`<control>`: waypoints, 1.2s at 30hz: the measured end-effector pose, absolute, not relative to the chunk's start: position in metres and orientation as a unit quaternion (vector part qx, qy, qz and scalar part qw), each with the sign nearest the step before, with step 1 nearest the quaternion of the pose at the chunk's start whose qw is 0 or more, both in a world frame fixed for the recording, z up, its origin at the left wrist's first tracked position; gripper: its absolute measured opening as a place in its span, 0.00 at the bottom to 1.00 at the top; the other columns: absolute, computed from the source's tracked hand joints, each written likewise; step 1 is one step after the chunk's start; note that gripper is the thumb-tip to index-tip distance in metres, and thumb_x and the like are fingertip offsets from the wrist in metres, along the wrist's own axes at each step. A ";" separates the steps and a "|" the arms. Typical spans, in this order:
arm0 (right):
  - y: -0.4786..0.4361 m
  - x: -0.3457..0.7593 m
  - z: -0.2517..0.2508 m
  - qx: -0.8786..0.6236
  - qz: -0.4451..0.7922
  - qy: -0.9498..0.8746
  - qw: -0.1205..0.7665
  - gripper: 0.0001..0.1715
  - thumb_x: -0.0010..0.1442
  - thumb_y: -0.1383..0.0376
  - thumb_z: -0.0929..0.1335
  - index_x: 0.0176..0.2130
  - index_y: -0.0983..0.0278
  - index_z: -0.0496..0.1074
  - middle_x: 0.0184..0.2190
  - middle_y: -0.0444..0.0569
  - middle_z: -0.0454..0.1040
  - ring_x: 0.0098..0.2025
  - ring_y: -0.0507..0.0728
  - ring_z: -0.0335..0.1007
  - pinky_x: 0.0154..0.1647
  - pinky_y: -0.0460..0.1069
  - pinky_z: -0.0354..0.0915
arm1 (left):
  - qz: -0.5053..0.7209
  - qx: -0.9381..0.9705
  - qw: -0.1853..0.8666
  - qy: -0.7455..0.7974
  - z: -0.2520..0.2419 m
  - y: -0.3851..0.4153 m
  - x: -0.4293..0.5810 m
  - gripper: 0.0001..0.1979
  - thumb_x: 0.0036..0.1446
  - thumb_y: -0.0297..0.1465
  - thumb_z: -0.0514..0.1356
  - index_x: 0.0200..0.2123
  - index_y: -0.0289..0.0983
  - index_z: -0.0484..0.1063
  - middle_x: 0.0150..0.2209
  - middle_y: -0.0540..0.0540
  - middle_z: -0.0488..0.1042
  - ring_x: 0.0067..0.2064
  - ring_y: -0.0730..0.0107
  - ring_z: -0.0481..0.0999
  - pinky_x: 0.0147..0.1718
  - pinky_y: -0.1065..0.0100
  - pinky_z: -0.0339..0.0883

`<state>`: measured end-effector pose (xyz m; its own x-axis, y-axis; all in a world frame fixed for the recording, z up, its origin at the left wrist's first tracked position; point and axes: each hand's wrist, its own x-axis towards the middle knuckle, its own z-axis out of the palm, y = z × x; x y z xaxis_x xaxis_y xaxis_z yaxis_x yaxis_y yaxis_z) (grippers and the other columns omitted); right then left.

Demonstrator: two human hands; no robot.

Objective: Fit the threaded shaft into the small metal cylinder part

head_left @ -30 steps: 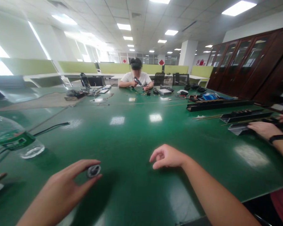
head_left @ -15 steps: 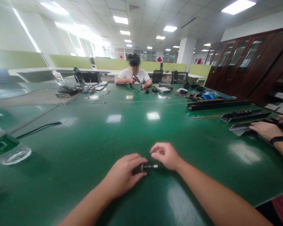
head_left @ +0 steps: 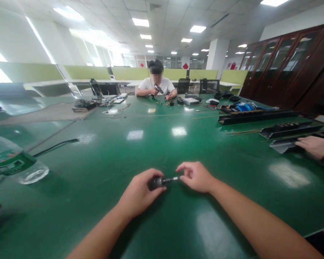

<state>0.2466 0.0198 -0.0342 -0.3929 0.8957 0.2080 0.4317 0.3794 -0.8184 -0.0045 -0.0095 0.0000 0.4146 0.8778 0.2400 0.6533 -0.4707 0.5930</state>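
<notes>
My left hand (head_left: pixel 142 189) is closed around a small dark cylindrical part (head_left: pixel 158 182), fingers over the top and thumb along the near side. From it a thin shaft with a pale tip (head_left: pixel 175 178) points right and tilts slightly up. Just beyond that tip is my right hand (head_left: pixel 197 177), index finger and thumb apart and the other fingers curled. Nothing shows between its fingers, and I cannot tell whether the thumb touches the tip. Both hands are low over the green tabletop (head_left: pixel 156 154).
A water bottle (head_left: pixel 18 162) and a black cable (head_left: pixel 56 145) lie at left. On the right, a co-worker's hand (head_left: pixel 315 145) rests by black metal channels (head_left: pixel 288 130). Across the table sits a person holding a power drill (head_left: pixel 158 88), among small parts and electronics.
My view has shifted slightly. The cylindrical part now shows more of its body, and its shaft angles upward. My right index finger and thumb have spread, nearer the pale tip.
</notes>
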 end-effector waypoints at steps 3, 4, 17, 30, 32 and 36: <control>0.013 0.250 -0.029 -0.416 0.361 -0.768 0.327 0.17 0.54 0.69 0.71 0.46 0.65 0.76 0.22 0.40 0.70 0.20 0.48 0.60 0.23 0.43 0.56 | 0.274 0.818 0.211 0.460 -0.001 -0.009 -0.003 0.11 0.55 0.31 0.67 0.43 0.42 0.75 0.40 0.51 0.77 0.41 0.67 0.76 0.43 0.66 0.68; 0.011 0.250 -0.026 -0.403 0.370 -0.773 0.321 0.19 0.54 0.69 0.71 0.47 0.65 0.75 0.24 0.40 0.71 0.21 0.48 0.61 0.24 0.43 0.58 | 0.275 0.819 0.213 0.455 -0.001 -0.009 -0.003 0.12 0.54 0.31 0.67 0.43 0.42 0.75 0.39 0.51 0.77 0.40 0.67 0.76 0.42 0.66 0.68; -0.003 0.243 -0.016 -0.343 0.279 -0.837 0.322 0.19 0.55 0.68 0.72 0.47 0.62 0.75 0.36 0.47 0.76 0.36 0.55 0.71 0.39 0.49 0.66 | 0.277 0.832 0.246 0.413 0.000 -0.014 0.005 0.11 0.55 0.32 0.67 0.42 0.42 0.76 0.38 0.50 0.78 0.39 0.68 0.76 0.40 0.67 0.67; -0.003 0.240 -0.016 -0.347 0.283 -0.832 0.328 0.16 0.54 0.66 0.74 0.45 0.62 0.76 0.35 0.47 0.77 0.35 0.55 0.72 0.38 0.48 0.66 | 0.290 0.836 0.239 0.401 -0.001 -0.015 0.006 0.10 0.55 0.33 0.67 0.42 0.41 0.76 0.37 0.49 0.78 0.38 0.68 0.76 0.40 0.67 0.67; -0.003 0.240 -0.017 -0.341 0.282 -0.834 0.330 0.14 0.55 0.67 0.73 0.44 0.62 0.77 0.36 0.47 0.77 0.35 0.55 0.72 0.39 0.48 0.66 | 0.285 0.836 0.236 0.405 -0.001 -0.015 0.005 0.10 0.55 0.32 0.67 0.42 0.41 0.76 0.37 0.49 0.78 0.38 0.68 0.76 0.40 0.67 0.67; -0.003 0.238 -0.020 -0.328 0.290 -0.837 0.328 0.13 0.56 0.68 0.72 0.44 0.61 0.77 0.37 0.47 0.78 0.37 0.55 0.73 0.41 0.48 0.67 | 0.285 0.837 0.230 0.406 -0.003 -0.014 0.005 0.12 0.54 0.32 0.68 0.43 0.40 0.76 0.37 0.48 0.78 0.38 0.67 0.77 0.40 0.67 0.68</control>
<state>0.2382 -0.0032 -0.0200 -0.5694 0.7398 0.3584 0.3591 0.6161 -0.7011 0.0048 -0.0139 -0.0028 0.5081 0.8110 0.2902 0.5493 -0.5646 0.6161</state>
